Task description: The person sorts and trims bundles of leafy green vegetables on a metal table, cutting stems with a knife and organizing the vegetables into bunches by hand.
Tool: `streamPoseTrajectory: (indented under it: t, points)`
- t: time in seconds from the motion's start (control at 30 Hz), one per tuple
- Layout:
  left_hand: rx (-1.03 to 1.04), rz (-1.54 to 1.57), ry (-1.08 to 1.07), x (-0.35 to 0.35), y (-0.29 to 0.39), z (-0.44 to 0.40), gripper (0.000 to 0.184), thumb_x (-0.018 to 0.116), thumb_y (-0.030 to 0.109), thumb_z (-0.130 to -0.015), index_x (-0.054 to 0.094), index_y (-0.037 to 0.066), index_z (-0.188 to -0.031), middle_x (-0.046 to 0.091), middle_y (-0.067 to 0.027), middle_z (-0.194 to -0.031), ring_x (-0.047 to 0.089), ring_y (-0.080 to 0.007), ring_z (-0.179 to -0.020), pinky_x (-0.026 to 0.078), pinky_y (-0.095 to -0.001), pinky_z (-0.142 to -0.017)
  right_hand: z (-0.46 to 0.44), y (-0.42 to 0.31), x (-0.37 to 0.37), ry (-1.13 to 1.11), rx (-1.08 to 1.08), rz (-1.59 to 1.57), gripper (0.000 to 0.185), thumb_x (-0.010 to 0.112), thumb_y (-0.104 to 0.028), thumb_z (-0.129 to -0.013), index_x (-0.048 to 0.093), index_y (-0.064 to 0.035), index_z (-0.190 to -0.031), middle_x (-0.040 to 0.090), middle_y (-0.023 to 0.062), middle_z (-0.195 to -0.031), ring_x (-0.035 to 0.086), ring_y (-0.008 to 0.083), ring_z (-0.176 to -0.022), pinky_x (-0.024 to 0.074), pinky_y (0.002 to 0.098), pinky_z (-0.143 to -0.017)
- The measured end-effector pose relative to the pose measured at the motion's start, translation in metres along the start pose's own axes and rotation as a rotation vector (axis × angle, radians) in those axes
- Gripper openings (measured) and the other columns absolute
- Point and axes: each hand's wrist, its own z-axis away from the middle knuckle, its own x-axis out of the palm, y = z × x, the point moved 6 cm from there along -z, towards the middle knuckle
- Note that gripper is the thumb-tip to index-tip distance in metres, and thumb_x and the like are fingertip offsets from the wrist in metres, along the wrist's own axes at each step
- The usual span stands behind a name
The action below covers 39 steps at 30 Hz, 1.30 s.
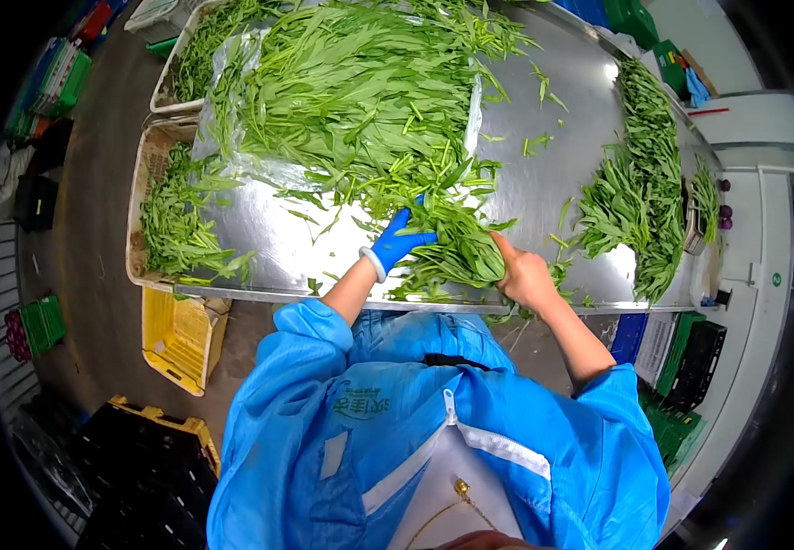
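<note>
Lying aslant between the two hands, the leafy bunch (461,240) is near the front edge of the metal table (544,197), its long axis running from the big green pile (351,87) down towards the person's right. And look at the right hand (527,278): bare, closed around the bunch's lower right end, that end being the one nearer the body. Over on the other flank, the blue-gloved left hand (397,246) touches the side nearer the pile, thumb and fingers parted, fingertips partly lost in leaves; how firmly it grips, I cannot tell. Farther right, well apart, a long row of greens (654,183) follows the table's side.
</note>
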Motion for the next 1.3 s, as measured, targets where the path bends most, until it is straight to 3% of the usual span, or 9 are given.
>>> streamPoseTrajectory:
  t: [0.1,0.17,0.23,0.4,0.57,0.73,0.9,1.17,1.3]
  points:
    - [0.162,-0.591,0.254,-0.015,-0.021,-0.014,0.039,0.065,0.020,-0.085,0.059,0.000,-0.118,0.061,-0.0155,-0.117,0.056,-0.0264,-0.109,0.043,-0.0325,-0.094,0.011,0.008,-0.024,-0.048,-0.017,0.040,0.082,0.064,-0.005,-0.062,0.036,-0.0139,-0.139,0.065,0.0211,-0.085,0.062,0.0404,-0.071,0.0497,0.0485,-0.064]
    - [0.541,-0.141,0.542,-0.040,0.013,-0.003,0.021,0.050,0.010,-0.086,0.062,0.000,-0.098,0.063,-0.0083,-0.088,0.060,-0.0184,-0.085,0.048,-0.0308,-0.077,0.024,0.018,-0.039,-0.081,0.036,0.024,0.084,0.066,-0.005,-0.060,0.036,-0.0144,-0.139,0.064,0.0212,-0.085,0.062,0.0400,-0.072,0.0500,0.0480,-0.064]
    - [0.276,0.367,0.595,-0.097,-0.009,-0.012,0.013,0.049,0.012,-0.089,0.060,0.004,-0.087,0.062,-0.0057,-0.084,0.058,-0.0139,-0.076,0.047,-0.0270,-0.071,0.039,0.028,-0.052,-0.062,0.078,0.008,0.086,0.068,-0.004,-0.058,0.038,-0.0135,-0.138,0.064,0.0221,-0.085,0.063,0.0393,-0.073,0.0506,0.0475,-0.065]
    - [0.073,0.437,0.043,-0.021,0.060,0.000,0.023,0.057,0.005,-0.086,0.065,0.001,-0.108,0.067,-0.0085,-0.096,0.061,-0.0140,-0.087,0.049,-0.0275,-0.079,0.044,0.014,-0.067,0.108,-0.017,0.081,0.084,0.066,0.000,-0.057,0.041,-0.0125,-0.136,0.063,0.0191,-0.081,0.063,0.0373,-0.069,0.0515,0.0453,-0.063]
    - [-0.016,-0.044,0.219,0.010,0.054,-0.005,0.039,0.062,-0.012,-0.071,0.066,0.000,-0.108,0.068,-0.0105,-0.099,0.061,-0.0149,-0.096,0.048,-0.0268,-0.085,0.033,0.010,-0.062,0.109,-0.015,0.050,0.085,0.066,0.001,-0.057,0.041,-0.0144,-0.136,0.062,0.0175,-0.082,0.063,0.0361,-0.069,0.0515,0.0444,-0.062]
    - [0.084,0.387,0.595,-0.091,0.044,0.005,0.024,0.058,0.010,-0.088,0.064,-0.001,-0.108,0.068,-0.0076,-0.098,0.062,-0.0133,-0.074,0.049,-0.0239,-0.065,0.050,0.010,-0.082,0.122,0.014,-0.007,0.085,0.068,0.000,-0.056,0.042,-0.0144,-0.135,0.064,0.0189,-0.088,0.063,0.0370,-0.073,0.0513,0.0451,-0.063]
    - [-0.032,0.149,-0.177,0.005,0.049,0.011,0.047,0.070,0.008,-0.077,0.055,0.001,-0.121,0.062,-0.0067,-0.113,0.058,-0.0132,-0.095,0.047,-0.0270,-0.085,0.035,0.004,-0.075,0.098,-0.096,0.045,0.086,0.070,-0.001,-0.055,0.041,-0.0133,-0.135,0.064,0.0198,-0.089,0.062,0.0394,-0.076,0.0511,0.0461,-0.065]
    - [0.021,0.790,0.335,-0.085,-0.003,-0.003,0.019,0.066,0.015,-0.086,0.065,0.008,-0.104,0.066,-0.0032,-0.087,0.053,-0.0057,-0.061,0.042,-0.0187,-0.049,0.038,0.016,-0.080,0.054,0.078,-0.094,0.085,0.070,0.000,-0.057,0.040,-0.0121,-0.136,0.064,0.0206,-0.100,0.063,0.0396,-0.084,0.0517,0.0453,-0.070]
    - [0.100,0.534,0.186,-0.048,0.066,0.017,0.026,0.068,0.012,-0.082,0.064,0.000,-0.105,0.067,-0.0122,-0.097,0.064,-0.0167,-0.088,0.052,-0.0275,-0.079,0.038,0.010,-0.076,0.163,0.000,0.037,0.089,0.072,0.000,-0.053,0.042,-0.0124,-0.135,0.063,0.0185,-0.088,0.063,0.0365,-0.075,0.0517,0.0430,-0.063]
